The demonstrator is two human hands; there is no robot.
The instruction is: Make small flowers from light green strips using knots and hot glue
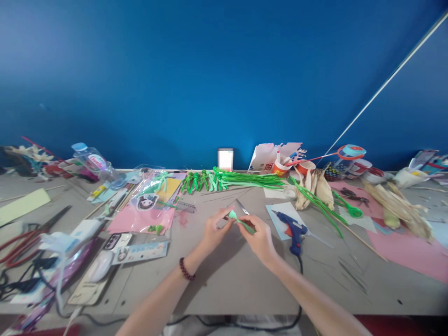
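Observation:
Near the middle of the grey table (217, 289), my left hand (217, 229) and my right hand (258, 234) meet around a small green craft piece (232, 215). The left fingers pinch its pale green tip. My right fingers are closed on its darker green part, which shows below the fingertips. Just beyond the hands lies a pointed metal tool (241, 206), its lower end partly hidden by my right hand. Farther back rests a bundle of green stems (252, 178), beside several twisted green pieces (199, 181).
A blue glue gun (296, 229) lies right of my hands on pale paper, its cord running over the front edge. Left are a plastic bag (149, 203), a phone (91, 284) and red-handled scissors (30, 240). Dried husks (402, 210) lie right; a blue wall (196, 84) stands behind.

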